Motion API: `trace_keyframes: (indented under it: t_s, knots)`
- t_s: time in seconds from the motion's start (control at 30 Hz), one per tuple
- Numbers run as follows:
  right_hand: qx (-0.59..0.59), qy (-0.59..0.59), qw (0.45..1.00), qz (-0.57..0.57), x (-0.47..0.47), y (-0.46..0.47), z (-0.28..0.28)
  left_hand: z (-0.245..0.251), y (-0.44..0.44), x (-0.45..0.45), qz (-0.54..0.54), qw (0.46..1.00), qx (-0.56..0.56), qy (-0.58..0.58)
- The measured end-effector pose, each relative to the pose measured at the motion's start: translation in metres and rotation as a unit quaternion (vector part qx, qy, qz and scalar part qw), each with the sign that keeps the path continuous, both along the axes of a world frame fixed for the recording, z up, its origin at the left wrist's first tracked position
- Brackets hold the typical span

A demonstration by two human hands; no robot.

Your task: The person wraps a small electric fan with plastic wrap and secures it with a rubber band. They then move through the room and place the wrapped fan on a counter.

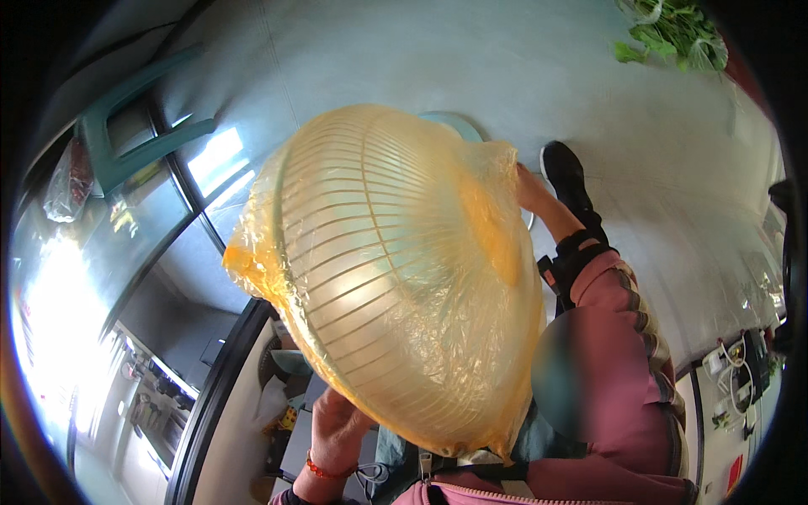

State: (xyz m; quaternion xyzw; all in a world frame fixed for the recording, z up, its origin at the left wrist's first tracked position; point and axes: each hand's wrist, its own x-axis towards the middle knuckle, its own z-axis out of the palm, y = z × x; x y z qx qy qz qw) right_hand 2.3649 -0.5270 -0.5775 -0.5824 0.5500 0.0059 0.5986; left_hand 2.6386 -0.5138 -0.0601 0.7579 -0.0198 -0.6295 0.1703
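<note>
Before me, a round wire fan guard (360,227) sits inside a thin, yellowish see-through plastic bag (486,360). Pale green shows dimly through the wires, but I cannot tell what it is. At the near left edge, my left hand (338,420) grips the guard's rim through the plastic, its fingertips hidden underneath. On the far right side my right hand (530,188) holds the bag's gathered edge; most of its fingers are out of sight behind the plastic. Past the far edge, part of a round pale green object (457,125) shows on the floor.
A black shoe (562,165) stands on the grey floor (505,76). At far right lie leafy green vegetables (678,38) in clear plastic. To the left are a teal frame (104,148), a bag with red contents (69,180) and a dark-framed glass panel (208,379). Cables (735,372) lie lower right.
</note>
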Motion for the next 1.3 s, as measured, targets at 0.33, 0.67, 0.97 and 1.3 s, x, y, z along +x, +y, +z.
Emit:
trace_keyframes:
  t_s: [0.33,0.67,0.97,1.3]
  knots:
    - [-0.05,0.027,0.996,-0.074,0.002,0.063,-0.031,-0.007,0.125,0.045,-0.195,0.98,-0.014,-0.032]
    - [0.149,0.058,0.977,-0.14,-0.075,0.057,0.053,0.004,0.053,0.009,-0.001,0.998,0.003,0.059]
    - [0.009,0.067,0.996,0.053,-0.122,-0.06,0.251,0.056,0.017,-0.004,-0.012,0.995,-0.099,0.031]
    - [0.314,-0.047,0.948,-0.028,-0.113,-0.024,0.363,0.066,0.012,-0.059,-0.04,0.984,-0.127,0.114]
